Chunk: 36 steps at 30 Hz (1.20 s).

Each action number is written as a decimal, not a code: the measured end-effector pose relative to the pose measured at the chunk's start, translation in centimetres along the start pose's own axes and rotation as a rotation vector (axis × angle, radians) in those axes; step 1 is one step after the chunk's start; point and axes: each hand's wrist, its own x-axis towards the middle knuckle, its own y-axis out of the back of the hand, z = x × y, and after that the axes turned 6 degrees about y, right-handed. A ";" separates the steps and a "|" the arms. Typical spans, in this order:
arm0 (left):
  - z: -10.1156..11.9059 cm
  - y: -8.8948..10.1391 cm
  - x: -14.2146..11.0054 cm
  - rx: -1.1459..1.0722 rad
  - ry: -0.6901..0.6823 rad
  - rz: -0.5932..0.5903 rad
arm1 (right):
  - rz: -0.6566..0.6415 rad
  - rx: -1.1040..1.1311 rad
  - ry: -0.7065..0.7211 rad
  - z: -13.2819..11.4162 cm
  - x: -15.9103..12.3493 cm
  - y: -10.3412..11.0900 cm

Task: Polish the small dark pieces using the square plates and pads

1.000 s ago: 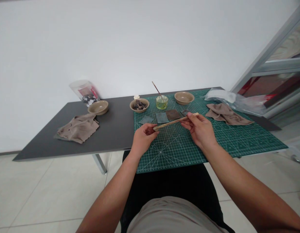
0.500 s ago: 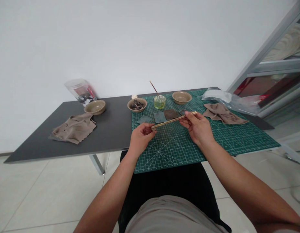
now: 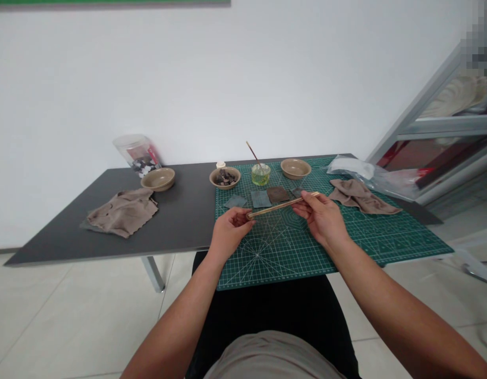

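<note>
A slim, pale wooden stick (image 3: pixel 281 206) is held level above the green cutting mat (image 3: pixel 291 263), its right end a little higher in view. My left hand (image 3: pixel 231 231) pinches the left end between thumb and fingers. Near the other end, my right hand (image 3: pixel 321 217) grips it with the thumb on top. Just beyond the stick lie small square sheets: a blue-grey sheet (image 3: pixel 261 199), a brown sheet (image 3: pixel 278 194), another grey sheet (image 3: pixel 236 201) to the left, and a dark sheet (image 3: pixel 297 192) partly hidden by the right hand.
A bowl of dark chips (image 3: pixel 225 179), a glass of yellowish liquid (image 3: pixel 261 175) with a thin brush-like stick, and a brown bowl (image 3: pixel 295 168) stand behind. Brown cloths (image 3: pixel 123 212) lie left; another cloth (image 3: pixel 362 197) and a plastic bag (image 3: pixel 369 171) lie right. A clear jar (image 3: pixel 137 152) stands by another bowl (image 3: pixel 158 179).
The camera view has tilted up slightly, so the table sits lower in the picture. Both hands keep their hold on the stick, with hardly any visible movement.
</note>
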 end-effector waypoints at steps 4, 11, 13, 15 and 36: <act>-0.3 0.1 0.1 -0.026 -0.004 -0.012 | 0.041 0.020 0.039 -0.7 0.7 0.1; -0.5 0.2 0.4 0.060 -0.015 -0.012 | 0.083 -0.023 0.334 -3.5 5.5 -1.4; -0.5 0.1 0.4 0.074 -0.011 -0.015 | 0.086 -0.075 0.421 -4.0 7.2 -2.4; -0.5 0.1 0.3 0.079 -0.012 -0.021 | 0.070 -0.131 0.498 -4.2 8.6 -3.4; -0.4 0.0 0.3 0.093 -0.022 -0.055 | -0.048 -0.366 0.598 -4.2 13.4 -6.3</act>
